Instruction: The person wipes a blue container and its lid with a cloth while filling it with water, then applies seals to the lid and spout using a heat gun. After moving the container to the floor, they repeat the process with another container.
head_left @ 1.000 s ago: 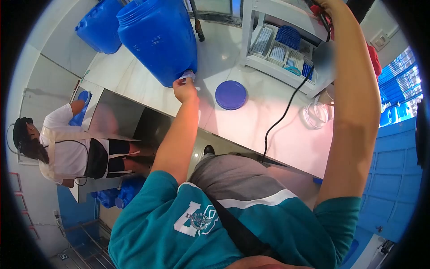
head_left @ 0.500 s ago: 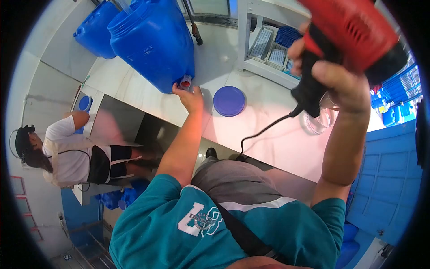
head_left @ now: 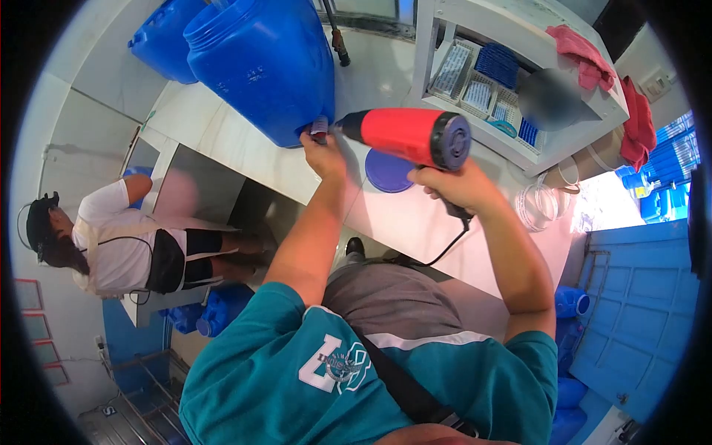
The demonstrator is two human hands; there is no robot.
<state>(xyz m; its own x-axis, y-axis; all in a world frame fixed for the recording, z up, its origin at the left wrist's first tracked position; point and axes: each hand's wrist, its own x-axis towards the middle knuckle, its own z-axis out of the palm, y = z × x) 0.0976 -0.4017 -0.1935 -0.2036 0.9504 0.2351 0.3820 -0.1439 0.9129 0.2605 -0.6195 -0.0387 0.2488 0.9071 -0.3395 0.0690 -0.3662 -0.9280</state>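
My right hand (head_left: 461, 187) grips a red and black heat gun (head_left: 400, 135) by its handle, with a cord trailing below. Its black nozzle points left at the low spout (head_left: 319, 127) of a large blue water jug (head_left: 259, 70), close to it. Around that spout, my left hand (head_left: 325, 156) has its fingers closed on a clear, printed shrink seal; some fingertips are hidden behind it. The jug stands on the white counter (head_left: 356, 215) with its top mouth uncovered. Partly behind the heat gun, a round blue-purple lid (head_left: 386, 172) lies flat.
Behind stands another blue jug (head_left: 159, 44). A white shelf (head_left: 482, 144) holds baskets of small items, with red cloths (head_left: 582, 52) on it. Clear plastic rings (head_left: 538, 208) lie at the counter's right. A co-worker (head_left: 122, 237) stands at left by another counter.
My right hand has brought the heat gun down and left, turning its nozzle toward the spout. My left hand stays at the spout. The view has shifted slightly.
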